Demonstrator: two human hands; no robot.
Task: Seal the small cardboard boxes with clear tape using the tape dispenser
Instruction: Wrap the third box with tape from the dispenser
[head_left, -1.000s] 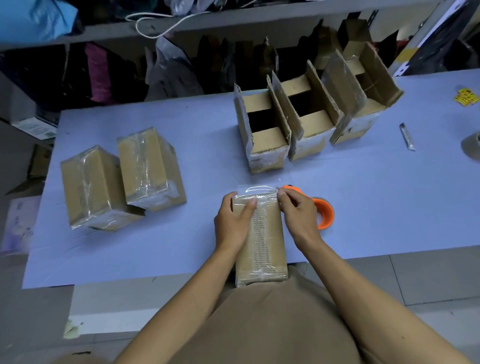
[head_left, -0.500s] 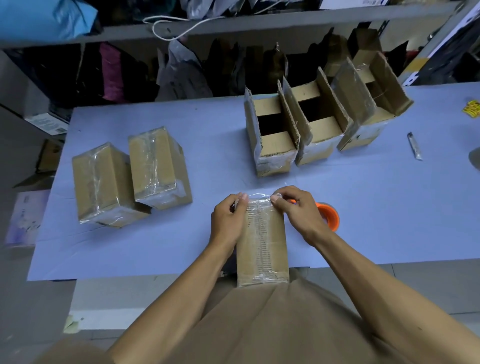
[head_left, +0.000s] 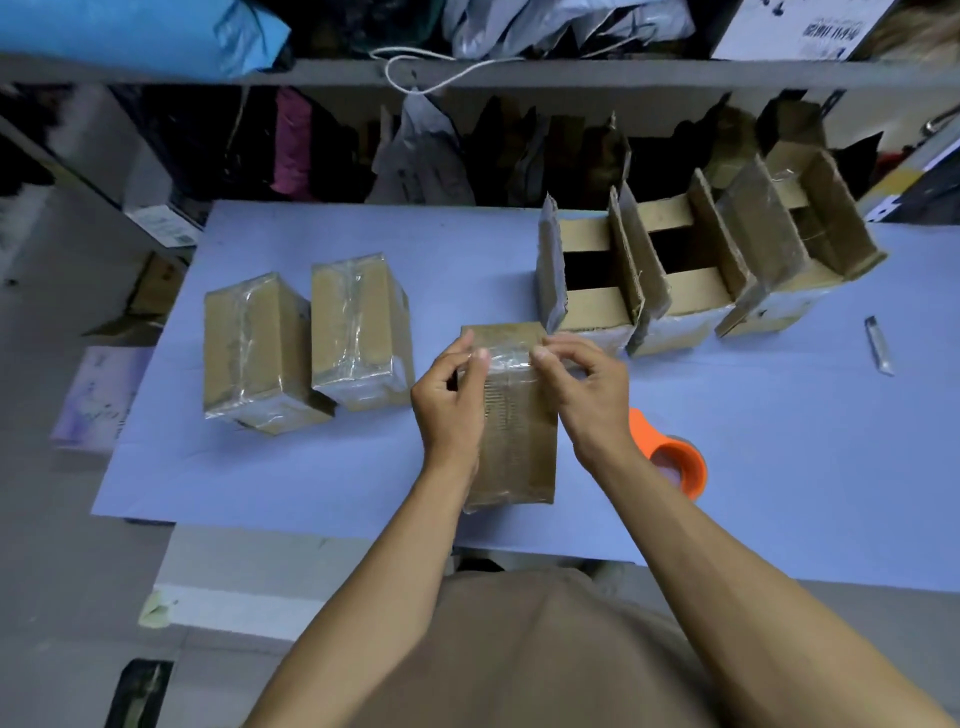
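Hands meet over the far end of the small box (head_left: 511, 415) between them: left hand (head_left: 451, 397) and right hand (head_left: 587, 389) each pinch the clear tape (head_left: 510, 364) there. Just right of the right wrist, the orange tape dispenser (head_left: 672, 457) lies on the table (head_left: 779, 441); two sealed boxes (head_left: 306, 338) sit left of the left hand.

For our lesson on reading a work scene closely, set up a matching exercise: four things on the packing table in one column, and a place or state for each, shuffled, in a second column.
Things
1. orange tape dispenser
2. box under the hands
3. three open boxes
4. two taped boxes

Places or states
A. flaps standing up, far right part of the table
B. lying by the right wrist, not held
C. wrapped in tape, to the left
D. tape being pressed on by the left hand and right hand

Pairs: 1-B, 2-D, 3-A, 4-C
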